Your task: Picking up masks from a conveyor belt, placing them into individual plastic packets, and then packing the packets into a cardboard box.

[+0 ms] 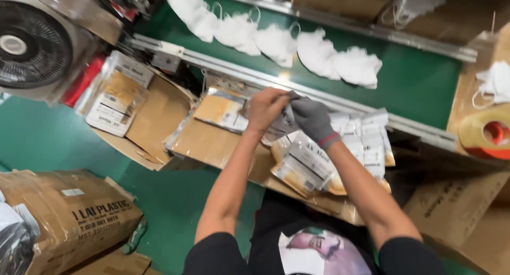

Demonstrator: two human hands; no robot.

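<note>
Both hands' fingers [289,102] seemingly pinch one packet [284,122] above heaped packets [305,166], conveyor [419,81] beyond.

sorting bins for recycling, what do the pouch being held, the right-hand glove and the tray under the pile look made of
Pouch: seemingly glossy plastic film, showing glare and creases. Glove on the right hand: grey knit fabric, matte, with a red cuff edge. Tray: brown cardboard, dull, with bent edges.

Both forearms reach up to mid-frame, meeting just above centre. The bare left hand [267,108] pinches with curled fingers; the grey-gloved right hand [312,118] pinches opposite, touching it.
</note>
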